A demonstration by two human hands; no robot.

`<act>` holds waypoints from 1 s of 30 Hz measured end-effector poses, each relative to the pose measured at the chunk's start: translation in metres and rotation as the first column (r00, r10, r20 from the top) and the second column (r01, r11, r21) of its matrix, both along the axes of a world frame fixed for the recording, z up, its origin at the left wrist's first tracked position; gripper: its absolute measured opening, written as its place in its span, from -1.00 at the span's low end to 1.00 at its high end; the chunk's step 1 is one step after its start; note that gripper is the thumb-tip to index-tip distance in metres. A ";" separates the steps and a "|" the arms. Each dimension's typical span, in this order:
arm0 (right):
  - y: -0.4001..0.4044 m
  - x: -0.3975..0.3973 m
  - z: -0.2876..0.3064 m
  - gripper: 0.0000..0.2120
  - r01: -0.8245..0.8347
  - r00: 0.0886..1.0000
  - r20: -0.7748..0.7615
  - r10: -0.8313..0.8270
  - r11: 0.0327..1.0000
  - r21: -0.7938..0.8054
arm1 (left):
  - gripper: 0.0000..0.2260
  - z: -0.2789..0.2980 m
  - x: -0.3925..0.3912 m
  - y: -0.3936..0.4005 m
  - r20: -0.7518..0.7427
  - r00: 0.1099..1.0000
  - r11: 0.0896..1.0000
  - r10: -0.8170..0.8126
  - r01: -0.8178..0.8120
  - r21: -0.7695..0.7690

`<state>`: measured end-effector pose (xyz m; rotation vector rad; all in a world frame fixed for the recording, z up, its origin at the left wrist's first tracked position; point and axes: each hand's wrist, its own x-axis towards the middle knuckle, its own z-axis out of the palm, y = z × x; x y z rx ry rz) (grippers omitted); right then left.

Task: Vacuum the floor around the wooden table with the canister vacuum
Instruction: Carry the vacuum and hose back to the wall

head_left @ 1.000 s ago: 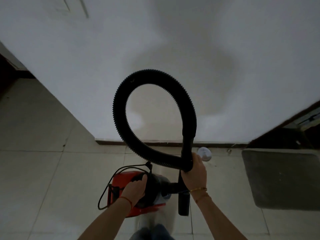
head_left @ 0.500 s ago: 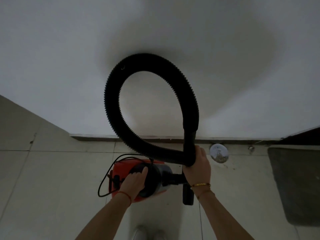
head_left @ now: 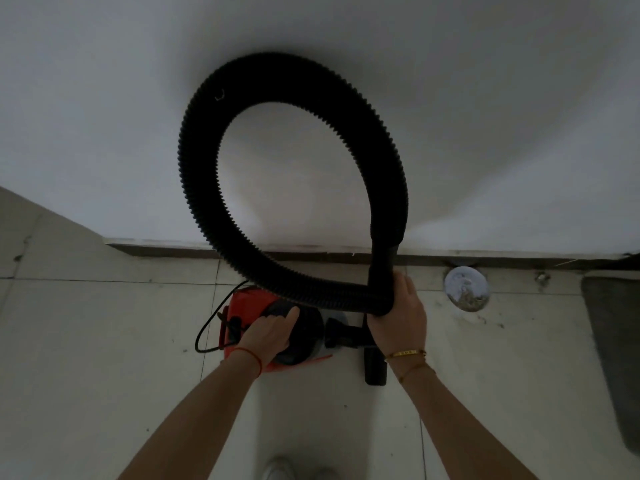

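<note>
vacuum (head_left: 263,327) on floor (head_left: 104,341), mat (head_left: 613,341) far right, wall (head_left: 104,98) behind

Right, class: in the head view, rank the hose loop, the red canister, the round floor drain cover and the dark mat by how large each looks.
1. Hose loop, clearly largest.
2. Red canister and dark mat: unsure, since hands hide part of the canister and the frame edge cuts the mat.
3. Round floor drain cover, smallest.
</note>
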<state>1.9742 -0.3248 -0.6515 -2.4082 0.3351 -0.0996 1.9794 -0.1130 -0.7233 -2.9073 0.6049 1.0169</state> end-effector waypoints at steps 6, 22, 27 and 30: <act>0.007 0.006 -0.022 -0.73 0.025 1.000 0.020 -0.024 0.999 -0.023 | -0.47 -0.023 0.014 0.003 0.025 1.000 1.000 -0.013 0.013 -0.006; 0.019 0.001 -0.026 -0.06 -0.111 0.980 -0.165 0.115 0.993 0.031 | -0.31 -0.008 -0.007 0.009 0.180 0.948 0.934 0.264 -0.205 -0.294; 0.019 -0.009 -0.010 0.21 -0.151 0.960 -0.243 0.138 0.988 -0.039 | -0.26 0.008 -0.022 0.027 0.173 0.939 0.904 0.299 -0.220 -0.366; 0.019 -0.018 0.001 0.26 -0.171 0.951 -0.269 0.150 0.984 -0.057 | -0.32 0.019 -0.035 0.037 0.162 0.929 0.894 0.334 -0.257 -0.368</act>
